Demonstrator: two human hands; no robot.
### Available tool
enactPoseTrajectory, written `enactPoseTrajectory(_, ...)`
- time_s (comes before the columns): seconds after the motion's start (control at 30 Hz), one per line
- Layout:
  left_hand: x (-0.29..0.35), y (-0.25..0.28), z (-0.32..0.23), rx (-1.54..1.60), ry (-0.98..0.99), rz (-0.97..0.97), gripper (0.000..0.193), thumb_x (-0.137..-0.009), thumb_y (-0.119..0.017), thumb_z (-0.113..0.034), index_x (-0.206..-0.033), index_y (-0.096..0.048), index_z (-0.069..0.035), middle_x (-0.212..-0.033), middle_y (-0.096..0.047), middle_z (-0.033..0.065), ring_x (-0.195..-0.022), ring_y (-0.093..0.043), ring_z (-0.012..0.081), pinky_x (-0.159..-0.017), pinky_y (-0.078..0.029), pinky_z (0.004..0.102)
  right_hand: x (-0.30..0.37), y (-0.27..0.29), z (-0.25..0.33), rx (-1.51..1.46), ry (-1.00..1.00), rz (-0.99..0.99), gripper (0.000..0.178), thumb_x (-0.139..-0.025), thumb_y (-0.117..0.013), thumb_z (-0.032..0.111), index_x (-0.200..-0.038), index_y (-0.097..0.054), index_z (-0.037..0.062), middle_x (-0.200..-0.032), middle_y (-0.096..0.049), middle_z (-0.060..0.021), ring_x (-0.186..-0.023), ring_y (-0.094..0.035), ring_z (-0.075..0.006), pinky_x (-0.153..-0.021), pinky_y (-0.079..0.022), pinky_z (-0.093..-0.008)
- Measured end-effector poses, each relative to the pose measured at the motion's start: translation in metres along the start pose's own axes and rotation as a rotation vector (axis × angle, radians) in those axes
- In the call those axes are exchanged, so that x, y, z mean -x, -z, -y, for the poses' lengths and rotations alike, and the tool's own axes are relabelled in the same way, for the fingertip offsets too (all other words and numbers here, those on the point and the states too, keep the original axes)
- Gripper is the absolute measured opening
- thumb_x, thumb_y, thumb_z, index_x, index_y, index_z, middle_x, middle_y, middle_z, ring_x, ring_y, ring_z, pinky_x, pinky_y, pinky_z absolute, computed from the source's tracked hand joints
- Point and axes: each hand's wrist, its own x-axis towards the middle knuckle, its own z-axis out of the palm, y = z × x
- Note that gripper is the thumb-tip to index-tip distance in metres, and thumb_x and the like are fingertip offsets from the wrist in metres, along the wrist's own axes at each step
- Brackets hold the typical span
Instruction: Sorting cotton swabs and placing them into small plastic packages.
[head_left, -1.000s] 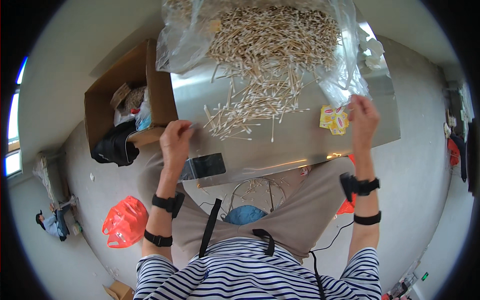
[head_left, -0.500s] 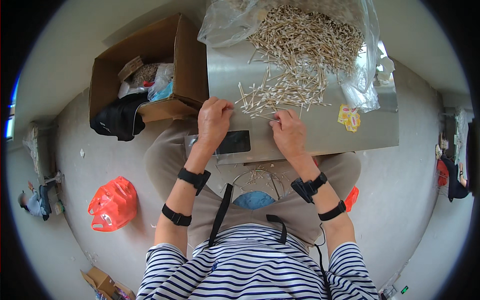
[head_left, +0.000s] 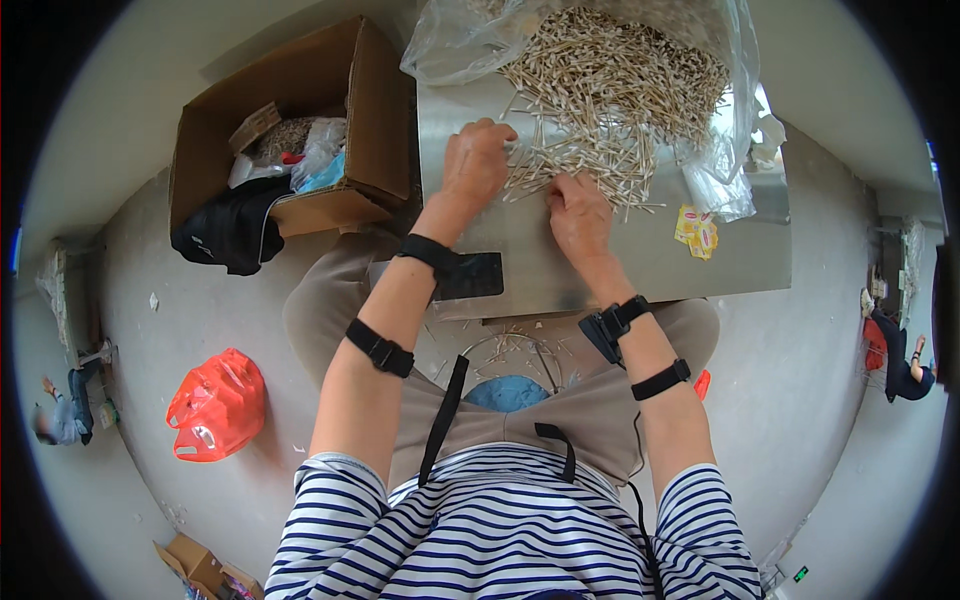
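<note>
Sat at a broad grey metal tabletop [head_left: 545, 275], with an open cardboard box [head_left: 388, 110] beside its left edge and a black cloth [head_left: 230, 225] draped over the near rim. Saw next a clear plastic bag [head_left: 455, 50] at the far end, and, spread from it toward the near side, a dense heap of cotton swabs [head_left: 625, 75], thinning into a loose, criss-crossed layer. Noticed a red plastic bag [head_left: 218, 405] well off to the left, on the floor [head_left: 275, 330]. Held the left hand [head_left: 477, 165] at the left border of the loose layer, fingers bent and drawn together; held the right hand [head_left: 582, 215] at its near border, fingers curled down by the sticks. Could not tell, for either, whether gripping a swab or merely touching. Noted a flat dark device [head_left: 475, 275] near the tabletop's near left corner and, smaller, yellow packets [head_left: 697, 232] to the right, apart from the swabs. Appeared to be at a step of gathering or picking from the loose layer. Seemed to call for a light fingertip pinch, without dragging neighbouring sticks along.
</note>
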Motion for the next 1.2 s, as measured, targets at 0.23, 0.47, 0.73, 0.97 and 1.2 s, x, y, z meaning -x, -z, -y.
enactPoseTrajectory(0.23, 0.062, 0.049, -0.040, -0.005, 0.141, 0.110, 0.017, -0.079, -0.072, -0.002, -0.096, -0.073, -0.004, -0.087, -0.066, 0.0147, -0.085, -0.065, 0.0353, -0.074, -0.051, 0.0406, 0.033, 0.017, -0.008, -0.070, 0.042, 0.063, 0.007, -0.087, -0.067, 0.007, -0.093, -0.065, 0.0104, -0.092, -0.060, -0.0111, -0.080, -0.064, -0.0361, -0.069, -0.052, -0.0455)
enactPoseTrajectory(0.47, 0.087, 0.026, -0.057, -0.088, 0.103, 0.107, 0.012, -0.078, -0.076, -0.008, -0.088, -0.070, -0.006, -0.087, -0.064, 0.0125, -0.087, -0.064, 0.0354, -0.076, -0.050, 0.0452, 0.052, 0.005, 0.009, -0.023, 0.137, 0.037, 0.007, -0.086, -0.066, 0.006, -0.090, -0.063, 0.0113, -0.089, -0.058, -0.0104, -0.078, -0.065, -0.0366, -0.064, -0.052, -0.0483)
enactPoseTrajectory(0.73, 0.082, 0.027, -0.042, -0.229, 0.049, 0.156, 0.006, -0.078, -0.068, -0.004, -0.081, -0.066, -0.010, -0.086, -0.062, 0.0081, -0.092, -0.062, 0.0311, -0.079, -0.044, 0.0439, 0.055, 0.024, -0.018, 0.037, 0.014, -0.012, 0.007, -0.087, -0.064, 0.007, -0.090, -0.064, 0.0132, -0.090, -0.058, -0.0099, -0.079, -0.065, -0.0363, -0.065, -0.052, -0.0478)
enactPoseTrajectory(0.97, 0.089, 0.026, -0.056, -0.201, 0.018, 0.270, 0.007, -0.081, -0.070, -0.005, -0.084, -0.066, -0.008, -0.089, -0.063, 0.0097, -0.095, -0.062, 0.0325, -0.082, -0.045, 0.0448, 0.044, 0.004, 0.000, -0.006, 0.076, 0.016, 0.010, -0.085, -0.062, 0.004, -0.090, -0.062, 0.0127, -0.090, -0.058, -0.0101, -0.079, -0.064, -0.0369, -0.065, -0.052, -0.0481)
enactPoseTrajectory(1.2, 0.086, 0.035, -0.054, -0.150, 0.076, 0.223, 0.006, -0.078, -0.069, -0.006, -0.083, -0.066, -0.009, -0.087, -0.063, 0.0095, -0.092, -0.062, 0.0331, -0.080, -0.044, 0.0452, 0.052, 0.023, -0.013, -0.002, -0.043, -0.043, 0.011, -0.084, -0.067, 0.007, -0.092, -0.060, 0.0110, -0.097, -0.061, -0.0115, -0.082, -0.065, -0.0374, -0.067, -0.053, -0.0480)
